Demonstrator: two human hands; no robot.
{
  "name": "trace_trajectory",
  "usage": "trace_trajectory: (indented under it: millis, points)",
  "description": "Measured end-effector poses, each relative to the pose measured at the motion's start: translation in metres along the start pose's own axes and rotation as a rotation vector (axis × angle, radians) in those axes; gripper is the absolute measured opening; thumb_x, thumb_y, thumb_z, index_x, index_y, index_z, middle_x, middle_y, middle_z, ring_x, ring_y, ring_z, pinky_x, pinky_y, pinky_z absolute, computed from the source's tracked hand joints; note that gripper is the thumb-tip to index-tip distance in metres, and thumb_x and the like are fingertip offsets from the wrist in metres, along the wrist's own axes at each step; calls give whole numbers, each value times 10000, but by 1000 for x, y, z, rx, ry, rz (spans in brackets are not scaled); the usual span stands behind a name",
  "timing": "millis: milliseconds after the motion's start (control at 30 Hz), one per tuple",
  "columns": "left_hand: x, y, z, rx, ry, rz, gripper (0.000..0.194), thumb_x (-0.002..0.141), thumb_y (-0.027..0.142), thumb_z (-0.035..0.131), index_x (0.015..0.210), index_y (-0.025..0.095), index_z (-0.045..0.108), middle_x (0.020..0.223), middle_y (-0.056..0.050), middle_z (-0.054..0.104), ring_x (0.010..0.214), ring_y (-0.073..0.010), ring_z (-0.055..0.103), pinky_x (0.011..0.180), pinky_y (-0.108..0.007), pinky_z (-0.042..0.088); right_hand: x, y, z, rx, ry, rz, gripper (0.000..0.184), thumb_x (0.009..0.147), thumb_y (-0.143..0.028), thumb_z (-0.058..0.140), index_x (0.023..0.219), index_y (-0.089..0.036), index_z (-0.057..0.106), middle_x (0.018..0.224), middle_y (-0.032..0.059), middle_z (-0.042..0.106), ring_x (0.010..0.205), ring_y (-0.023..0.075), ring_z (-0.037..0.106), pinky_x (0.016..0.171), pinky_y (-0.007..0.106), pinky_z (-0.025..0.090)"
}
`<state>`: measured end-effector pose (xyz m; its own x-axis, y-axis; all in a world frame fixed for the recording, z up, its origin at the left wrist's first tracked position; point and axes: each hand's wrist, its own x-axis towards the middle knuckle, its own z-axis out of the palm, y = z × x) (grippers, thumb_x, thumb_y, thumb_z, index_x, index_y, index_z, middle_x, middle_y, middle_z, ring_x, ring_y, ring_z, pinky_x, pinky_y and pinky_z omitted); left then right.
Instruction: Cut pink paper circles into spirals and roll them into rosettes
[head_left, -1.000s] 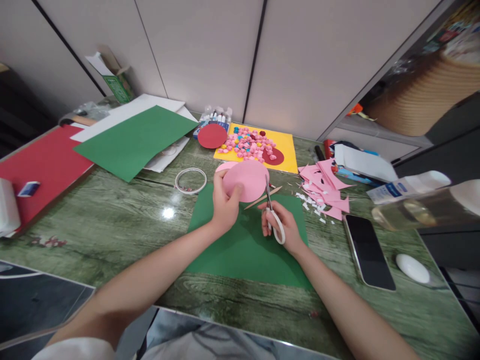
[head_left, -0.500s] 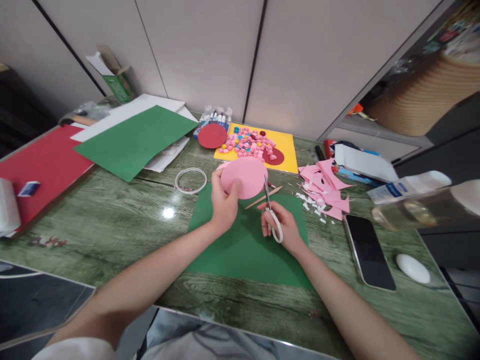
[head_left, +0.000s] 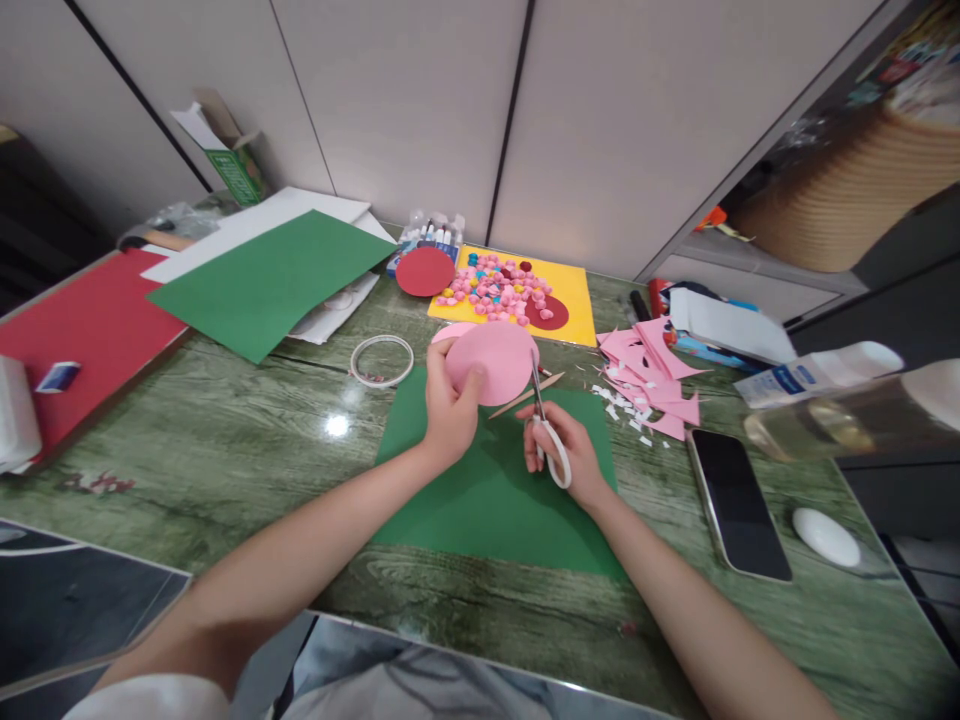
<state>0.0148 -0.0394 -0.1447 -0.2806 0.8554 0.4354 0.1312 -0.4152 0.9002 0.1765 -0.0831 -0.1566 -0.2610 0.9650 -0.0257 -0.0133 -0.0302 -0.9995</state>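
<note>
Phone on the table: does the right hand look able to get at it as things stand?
Likely yes: the phone lies uncovered to the right of the right hand, with nothing standing between. That hand holds scissors, though, so gripping would probably mean setting them down.

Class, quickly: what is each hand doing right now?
Left hand: closed, holding pink paper circles.
Right hand: closed around the white handles of the scissors.

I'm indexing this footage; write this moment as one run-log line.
left hand: holds pink discs | right hand: holds scissors, blades near disc edge | beneath: green sheet | scissors' right: pink scraps
</note>
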Motion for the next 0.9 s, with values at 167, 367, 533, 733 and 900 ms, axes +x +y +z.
trace_trajectory:
  millis: [167, 367, 533, 733, 900]
  points:
    - [1, 1, 1, 22, 26, -21, 297, 793, 354, 537, 1035, 218, 432, 1005, -45, 506, 931, -182, 501, 826, -347, 410, 0, -1, 0, -7, -2, 20, 286, 803, -436, 531, 943, -187, 519, 541, -61, 488, 396, 76, 491, 381, 185, 351]
    - [2, 1, 1, 9, 44, -28, 280, 797, 351, 543, 1022, 220, 442, 1011, -45, 513, 941, -180, 501, 838, -347, 408, 1, -1, 1, 0, -6, 38, 266, 807, -421, 531, 939, -191, 525, 551, -61, 492, 399, 75, 494, 378, 181, 348]
    - [2, 1, 1, -13, 37, -25, 312, 780, 349, 564, 1036, 223, 436, 1028, -45, 503, 965, -186, 494, 856, -355, 403, 0, -2, 0, 19, -20, 37, 248, 810, -404, 534, 937, -191, 525, 553, -61, 496, 398, 71, 498, 379, 176, 351]
    - [0, -1, 0, -42, -3, -31, 340, 759, 316, 570, 1054, 234, 424, 1032, -44, 498, 965, -196, 490, 852, -364, 407, 0, 1, 0, 22, -22, 13, 272, 805, -421, 536, 946, -189, 519, 561, -58, 498, 407, 76, 503, 387, 183, 359]
    - [0, -2, -1, -63, -23, -24, 314, 750, 282, 562, 1035, 234, 440, 1015, -36, 495, 949, -197, 486, 842, -361, 400, 0, 3, -1, 19, -29, -7, 289, 813, -429, 520, 971, -187, 515, 575, -57, 493, 417, 76, 506, 394, 185, 352]
